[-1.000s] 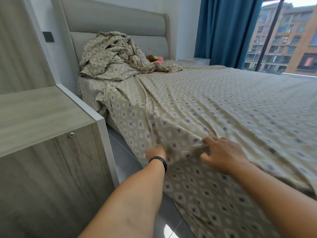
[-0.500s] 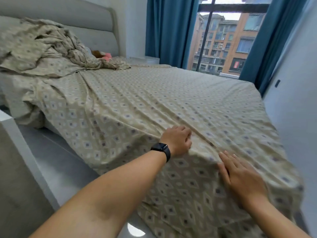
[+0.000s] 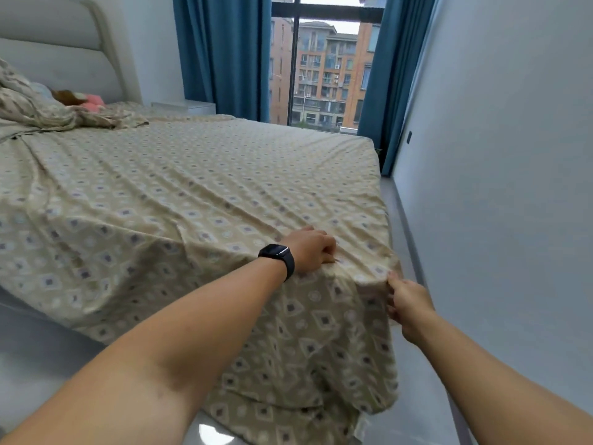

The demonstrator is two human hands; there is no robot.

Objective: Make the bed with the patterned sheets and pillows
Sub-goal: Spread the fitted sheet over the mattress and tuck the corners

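A beige sheet (image 3: 199, 194) with a diamond pattern covers the mattress and hangs over the near side down to the floor. My left hand (image 3: 309, 250), a black watch on its wrist, rests on the sheet at the near foot corner with fingers curled into the cloth. My right hand (image 3: 406, 303) pinches the sheet at that corner's edge, just right of the left hand. A crumpled heap of the same patterned bedding (image 3: 38, 107) lies at the head end, far left. Pillows are not clearly visible.
A grey padded headboard (image 3: 64, 49) stands at the far left, with a brown and pink soft toy (image 3: 81, 99) below it. Blue curtains (image 3: 221, 56) frame a window at the back. A grey wall (image 3: 500, 187) runs close along the bed's foot, leaving a narrow floor strip.
My view and both hands have shifted right along the bed's edge to the foot corner. The right hand went from lying flat on the sheet to pinching the corner.
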